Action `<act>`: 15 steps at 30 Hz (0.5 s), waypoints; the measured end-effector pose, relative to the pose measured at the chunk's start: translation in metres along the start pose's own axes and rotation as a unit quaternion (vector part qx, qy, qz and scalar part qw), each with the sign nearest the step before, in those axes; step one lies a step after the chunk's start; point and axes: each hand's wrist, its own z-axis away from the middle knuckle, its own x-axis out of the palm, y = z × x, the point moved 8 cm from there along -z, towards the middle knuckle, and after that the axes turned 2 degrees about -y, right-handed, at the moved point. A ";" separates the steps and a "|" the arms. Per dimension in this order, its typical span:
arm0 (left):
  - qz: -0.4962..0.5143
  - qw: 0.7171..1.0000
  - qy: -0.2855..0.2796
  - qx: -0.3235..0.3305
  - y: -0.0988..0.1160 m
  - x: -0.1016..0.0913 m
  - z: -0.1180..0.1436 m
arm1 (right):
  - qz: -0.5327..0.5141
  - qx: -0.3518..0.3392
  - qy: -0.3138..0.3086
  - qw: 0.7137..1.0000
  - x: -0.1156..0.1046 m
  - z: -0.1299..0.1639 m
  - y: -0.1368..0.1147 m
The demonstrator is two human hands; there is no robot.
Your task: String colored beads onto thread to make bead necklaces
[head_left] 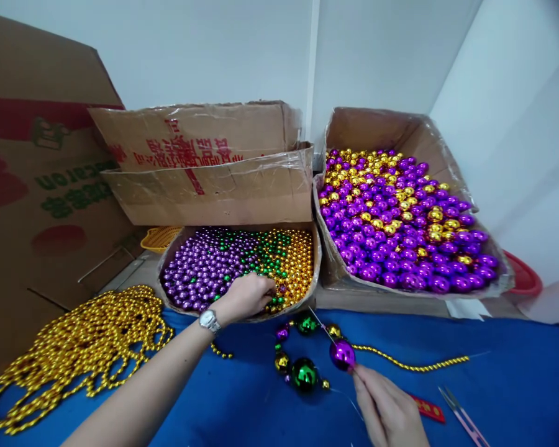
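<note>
My left hand [249, 295], with a watch [209, 320] on its wrist, reaches into a carton of small beads [200, 267] in purple, green and gold. Its fingers are pinched among the green and gold beads; what they hold is hidden. In my right hand [391, 403] a needle [320, 323] is pinched close to the large purple bead [342, 354] threaded on it. A tiny bead also sits on the needle. Beside it on the blue cloth lies a strand with large green beads [304, 374] and smaller gold, purple and green ones, its thread trailing toward my right hand.
Looped gold bead chains [97, 341] lie at left. A short gold chain [400, 365] crosses the blue cloth [517, 372] at right, near pink-handled thread snips [463, 416] and a red tag [428, 410]. A carton [491, 279] of large purple and gold beads stands behind.
</note>
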 end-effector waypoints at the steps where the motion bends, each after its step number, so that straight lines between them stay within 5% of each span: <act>1: -0.003 1.000 -0.012 0.010 0.002 0.003 -0.001 | 0.001 0.003 0.005 1.000 -0.001 0.000 -0.001; 9: 0.034 0.998 -0.037 0.024 -0.005 0.019 -0.002 | -0.016 0.028 0.003 0.999 -0.002 -0.003 -0.002; 13: 0.078 0.997 -0.003 0.021 0.001 0.007 0.002 | -0.032 0.050 -0.026 0.998 0.001 -0.006 -0.003; 15: 0.185 0.982 0.027 -0.006 0.008 -0.003 0.008 | -0.035 0.053 -0.026 0.998 0.001 -0.008 -0.005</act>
